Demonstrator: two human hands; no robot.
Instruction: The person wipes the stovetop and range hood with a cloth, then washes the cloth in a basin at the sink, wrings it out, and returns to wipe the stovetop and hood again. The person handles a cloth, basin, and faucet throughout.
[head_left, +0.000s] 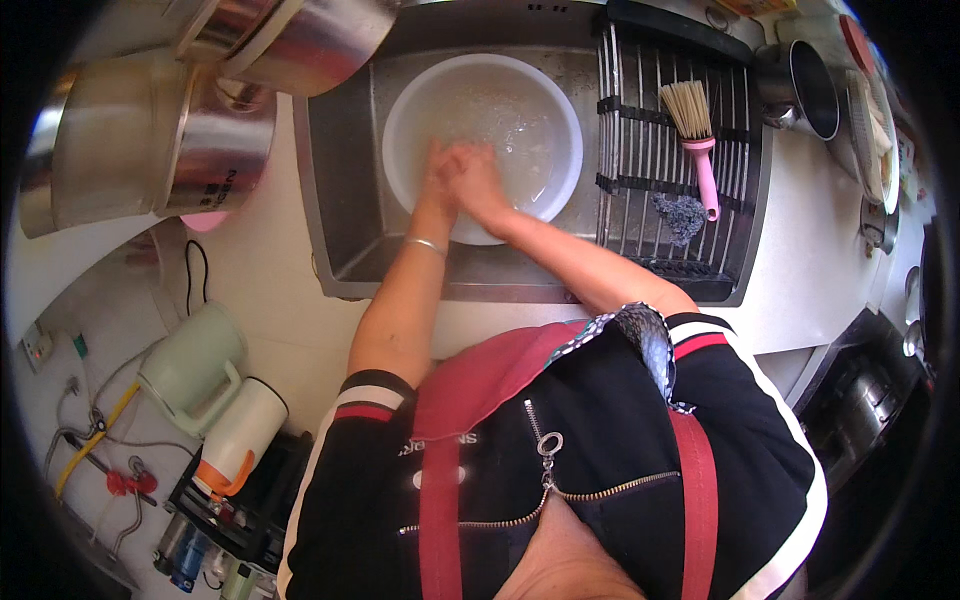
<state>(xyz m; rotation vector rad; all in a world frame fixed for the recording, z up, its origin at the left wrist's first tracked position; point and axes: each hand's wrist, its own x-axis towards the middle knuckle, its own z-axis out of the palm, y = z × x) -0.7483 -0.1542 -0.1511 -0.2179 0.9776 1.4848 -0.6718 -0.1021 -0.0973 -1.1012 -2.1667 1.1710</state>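
Observation:
A white plastic basin (559, 180) of cloudy water stands in the stainless steel sink (349, 172). My left hand (437, 174) and my right hand (478, 176) are pressed together over the near left part of the basin, at the water. Their fingers overlap and are blurred, so whether anything lies between them is hidden. A thin bracelet (427, 244) circles my left wrist. Pale bits show in the water to the right of my hands.
Right of the basin, a slatted metal rack (630, 150) bears a pink-handled brush (697, 150) and a grey mesh scrubber (679, 217). Large steel pots (225, 142) crowd the left. A green kettle (196, 367) stands lower left; a dark-lined saucepan (810, 90) sits at the right.

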